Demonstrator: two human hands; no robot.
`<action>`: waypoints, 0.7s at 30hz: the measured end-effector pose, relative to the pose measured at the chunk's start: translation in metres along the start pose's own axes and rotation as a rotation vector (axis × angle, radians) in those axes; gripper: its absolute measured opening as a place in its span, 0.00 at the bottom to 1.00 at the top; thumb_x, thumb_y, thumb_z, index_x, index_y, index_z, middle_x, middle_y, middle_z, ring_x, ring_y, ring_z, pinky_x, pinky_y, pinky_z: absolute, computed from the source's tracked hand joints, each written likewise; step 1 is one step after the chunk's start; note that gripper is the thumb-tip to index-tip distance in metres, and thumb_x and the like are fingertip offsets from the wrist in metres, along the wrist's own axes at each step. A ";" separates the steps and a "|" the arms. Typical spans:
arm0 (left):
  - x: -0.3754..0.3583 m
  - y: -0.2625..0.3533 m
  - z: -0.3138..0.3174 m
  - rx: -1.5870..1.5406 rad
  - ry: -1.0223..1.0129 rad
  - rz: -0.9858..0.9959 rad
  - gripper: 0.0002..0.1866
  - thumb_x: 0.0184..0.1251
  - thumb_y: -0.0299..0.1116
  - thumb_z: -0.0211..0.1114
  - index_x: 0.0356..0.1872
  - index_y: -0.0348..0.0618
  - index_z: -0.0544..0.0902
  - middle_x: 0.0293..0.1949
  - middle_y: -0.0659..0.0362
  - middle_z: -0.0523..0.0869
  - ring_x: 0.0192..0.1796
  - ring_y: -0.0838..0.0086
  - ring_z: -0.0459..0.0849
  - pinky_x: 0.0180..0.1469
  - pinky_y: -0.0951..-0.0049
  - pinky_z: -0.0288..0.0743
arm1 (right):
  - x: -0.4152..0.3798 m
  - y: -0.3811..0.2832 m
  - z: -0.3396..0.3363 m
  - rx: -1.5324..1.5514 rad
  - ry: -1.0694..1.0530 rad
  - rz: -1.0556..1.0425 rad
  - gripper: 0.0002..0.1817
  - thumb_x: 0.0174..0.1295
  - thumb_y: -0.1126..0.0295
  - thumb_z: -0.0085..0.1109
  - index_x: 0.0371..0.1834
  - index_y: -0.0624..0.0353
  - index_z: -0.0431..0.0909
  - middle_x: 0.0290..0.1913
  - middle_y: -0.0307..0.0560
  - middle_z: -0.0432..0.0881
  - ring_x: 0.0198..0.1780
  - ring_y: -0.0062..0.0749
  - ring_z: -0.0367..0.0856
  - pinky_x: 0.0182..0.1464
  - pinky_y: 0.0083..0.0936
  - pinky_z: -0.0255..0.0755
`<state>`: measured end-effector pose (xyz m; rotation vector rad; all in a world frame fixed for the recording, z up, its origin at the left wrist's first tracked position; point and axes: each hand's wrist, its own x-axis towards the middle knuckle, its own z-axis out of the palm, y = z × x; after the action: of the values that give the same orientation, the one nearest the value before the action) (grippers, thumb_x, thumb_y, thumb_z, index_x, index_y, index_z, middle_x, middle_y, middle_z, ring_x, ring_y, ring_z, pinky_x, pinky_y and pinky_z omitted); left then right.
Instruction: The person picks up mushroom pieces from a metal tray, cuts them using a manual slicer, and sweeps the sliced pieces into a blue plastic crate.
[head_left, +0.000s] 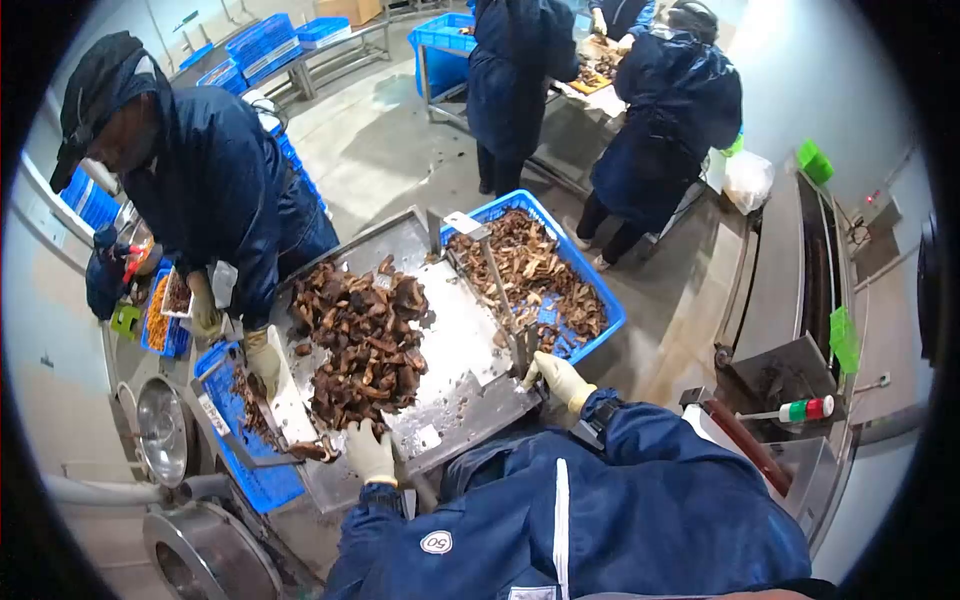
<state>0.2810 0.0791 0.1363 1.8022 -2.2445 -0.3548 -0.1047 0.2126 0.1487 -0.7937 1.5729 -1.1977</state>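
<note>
A heap of dark brown, mushroom-like pieces (pixel 365 345) lies on a white-bottomed metal tray (pixel 455 345). At the heap's near edge, my left hand (pixel 370 455), in a pale glove, rests with its fingers apart against the pieces. My right hand (pixel 560 382), also gloved, is at the tray's right corner beside a metal upright (pixel 522 348). Its fingers are bent together there; what they pinch, if anything, is too small to make out. Beyond the tray's right side sits a blue basket (pixel 605 295) of lighter brown slices (pixel 530 265).
At the left, a co-worker (pixel 225 185) leans in, one gloved hand (pixel 262 360) at the tray's left side. Below it stands another blue basket (pixel 265 480). Other people (pixel 665 115) work at a far table. A conveyor-like machine (pixel 775 270) runs along the right.
</note>
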 end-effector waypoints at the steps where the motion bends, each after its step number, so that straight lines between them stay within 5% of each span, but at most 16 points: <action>1: 0.005 -0.003 0.002 -0.004 -0.068 -0.015 0.19 0.53 0.32 0.73 0.47 0.43 0.82 0.50 0.48 0.79 0.52 0.48 0.80 0.53 0.54 0.76 | 0.001 -0.002 0.000 0.001 -0.014 -0.005 0.28 0.79 0.51 0.41 0.30 0.60 0.81 0.32 0.45 0.86 0.36 0.29 0.81 0.45 0.27 0.74; 5: 0.013 -0.017 0.028 -0.253 0.025 -0.131 0.16 0.55 0.29 0.68 0.45 0.36 0.78 0.51 0.43 0.79 0.56 0.45 0.76 0.58 0.52 0.71 | -0.005 -0.040 0.005 -0.066 -0.004 0.173 0.24 0.76 0.57 0.40 0.29 0.59 0.81 0.32 0.43 0.86 0.33 0.27 0.79 0.40 0.26 0.72; 7: 0.008 -0.020 0.023 -0.375 0.109 -0.226 0.13 0.54 0.25 0.62 0.41 0.36 0.76 0.42 0.42 0.82 0.48 0.45 0.79 0.53 0.57 0.73 | 0.004 -0.005 0.000 -0.032 -0.022 -0.039 0.25 0.77 0.56 0.39 0.29 0.58 0.82 0.32 0.43 0.86 0.33 0.26 0.79 0.39 0.26 0.72; 11: -0.009 -0.061 0.055 -0.829 0.035 -0.484 0.11 0.60 0.21 0.60 0.44 0.39 0.76 0.40 0.54 0.84 0.40 0.66 0.83 0.45 0.70 0.77 | 0.005 -0.006 -0.002 -0.085 -0.029 -0.025 0.32 0.80 0.49 0.35 0.29 0.61 0.81 0.32 0.45 0.87 0.35 0.30 0.80 0.50 0.29 0.72; 12: -0.009 -0.014 0.006 -1.214 0.037 -0.586 0.15 0.64 0.19 0.55 0.51 0.39 0.76 0.43 0.58 0.83 0.40 0.73 0.84 0.44 0.74 0.80 | 0.006 -0.001 -0.004 -0.108 -0.036 -0.052 0.32 0.80 0.49 0.36 0.30 0.61 0.81 0.32 0.46 0.87 0.36 0.31 0.80 0.50 0.30 0.72; 15: -0.004 -0.012 0.007 -1.540 -0.055 -0.672 0.19 0.67 0.18 0.52 0.58 0.36 0.74 0.46 0.57 0.82 0.41 0.71 0.85 0.45 0.73 0.81 | 0.006 0.000 -0.005 -0.059 -0.058 -0.030 0.31 0.81 0.49 0.36 0.31 0.62 0.80 0.32 0.48 0.87 0.37 0.31 0.81 0.50 0.29 0.74; 19: 0.008 0.015 0.004 -1.690 -0.109 -0.541 0.18 0.69 0.17 0.50 0.58 0.39 0.73 0.48 0.56 0.83 0.46 0.70 0.87 0.47 0.73 0.83 | 0.002 -0.010 -0.003 -0.044 -0.052 -0.007 0.29 0.81 0.50 0.38 0.34 0.63 0.79 0.33 0.48 0.86 0.36 0.31 0.83 0.47 0.28 0.77; 20: 0.020 0.025 0.004 -1.797 -0.127 -0.682 0.20 0.68 0.18 0.51 0.60 0.40 0.72 0.49 0.56 0.83 0.48 0.71 0.86 0.49 0.73 0.83 | 0.004 -0.008 -0.005 -0.021 -0.077 0.000 0.28 0.80 0.52 0.38 0.34 0.62 0.79 0.33 0.47 0.86 0.35 0.31 0.82 0.45 0.28 0.76; 21: 0.028 0.031 0.015 -1.559 -0.177 -0.435 0.20 0.68 0.18 0.51 0.60 0.40 0.72 0.50 0.55 0.83 0.48 0.70 0.86 0.49 0.72 0.83 | 0.003 -0.010 -0.004 0.025 -0.077 0.057 0.27 0.80 0.54 0.37 0.31 0.61 0.79 0.33 0.47 0.86 0.34 0.30 0.81 0.42 0.27 0.74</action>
<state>0.2416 0.0592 0.1334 1.1972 -0.8313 -1.7238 -0.1104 0.2082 0.1578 -0.7653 1.5051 -1.1309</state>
